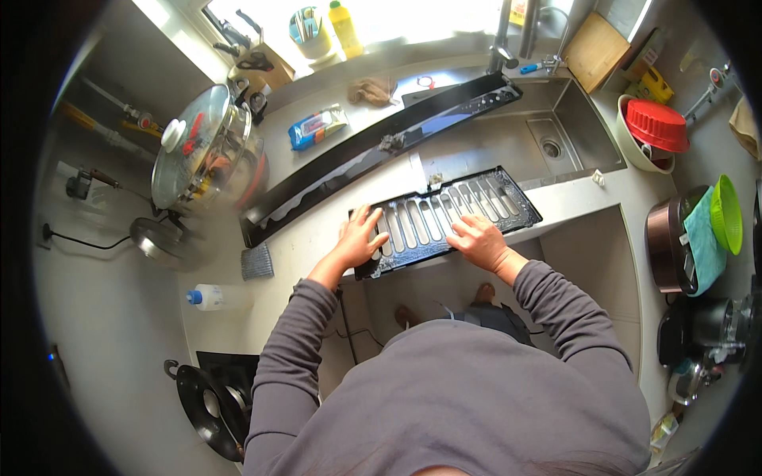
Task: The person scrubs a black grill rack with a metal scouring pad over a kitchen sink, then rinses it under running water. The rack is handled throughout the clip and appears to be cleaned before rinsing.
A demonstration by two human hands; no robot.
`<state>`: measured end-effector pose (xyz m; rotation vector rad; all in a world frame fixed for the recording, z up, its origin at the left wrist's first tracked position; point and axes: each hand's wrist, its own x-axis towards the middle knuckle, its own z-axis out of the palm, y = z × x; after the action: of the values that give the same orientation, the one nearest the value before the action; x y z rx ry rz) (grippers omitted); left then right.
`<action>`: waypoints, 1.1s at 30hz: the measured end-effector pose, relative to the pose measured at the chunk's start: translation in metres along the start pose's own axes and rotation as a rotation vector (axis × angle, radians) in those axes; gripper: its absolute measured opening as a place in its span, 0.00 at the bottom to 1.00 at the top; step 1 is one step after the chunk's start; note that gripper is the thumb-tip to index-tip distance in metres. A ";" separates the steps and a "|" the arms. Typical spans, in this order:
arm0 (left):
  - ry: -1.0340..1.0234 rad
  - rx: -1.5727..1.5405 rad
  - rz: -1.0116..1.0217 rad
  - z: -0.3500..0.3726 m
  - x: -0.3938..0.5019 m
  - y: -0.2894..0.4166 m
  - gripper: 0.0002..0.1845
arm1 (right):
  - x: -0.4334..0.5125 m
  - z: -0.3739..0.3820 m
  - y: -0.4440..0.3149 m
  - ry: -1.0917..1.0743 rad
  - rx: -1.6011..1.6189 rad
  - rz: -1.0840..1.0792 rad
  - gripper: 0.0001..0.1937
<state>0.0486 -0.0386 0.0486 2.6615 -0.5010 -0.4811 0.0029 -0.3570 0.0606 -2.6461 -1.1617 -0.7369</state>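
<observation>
A black slotted range-hood grille (417,254) lies at the counter's front edge, partly overhanging it. Its surface looks wet, with whitish residue. My left hand (357,238) rests on its left end with the fingers apart. My right hand (478,241) is bent over the front part near the middle; whether anything is under those fingers is hidden. Behind the grille, a long black trough-like panel (333,183) reaches diagonally from the counter onto the sink. A grey scrubbing wad (391,141) sits on this panel. Another small wad (436,178) lies at the grille's back edge.
At right is a steel sink (580,128), then a bowl with a red basin (658,126). Leftward stand a glass-lidded steamer pot (196,143), a grey scrub pad (256,263), a bottle (208,297) and a wok (205,416). A wipes pack (317,127) lies behind the panel.
</observation>
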 end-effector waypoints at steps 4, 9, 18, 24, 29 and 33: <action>0.406 -0.349 -0.324 -0.009 -0.004 0.034 0.40 | -0.001 -0.028 0.051 0.137 0.028 -0.109 0.05; 0.093 -1.858 -0.460 -0.013 0.018 0.101 0.23 | -0.010 -0.054 0.121 0.150 -0.010 -0.171 0.06; 0.227 -1.881 -0.266 -0.029 0.097 0.188 0.17 | -0.040 -0.080 0.234 0.006 -0.054 -0.111 0.23; 0.187 -1.726 -0.168 -0.046 0.146 0.201 0.18 | -0.056 -0.090 0.291 0.060 -0.159 0.107 0.24; 0.089 -1.701 -0.137 -0.048 0.192 0.212 0.18 | -0.061 -0.092 0.340 0.064 -0.024 0.735 0.15; 0.016 -1.695 -0.100 -0.043 0.211 0.224 0.19 | -0.079 -0.070 0.376 0.001 0.128 1.031 0.17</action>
<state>0.1898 -0.3039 0.1278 1.0399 0.1144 -0.5281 0.2039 -0.6895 0.1007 -2.6049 0.2290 -0.4137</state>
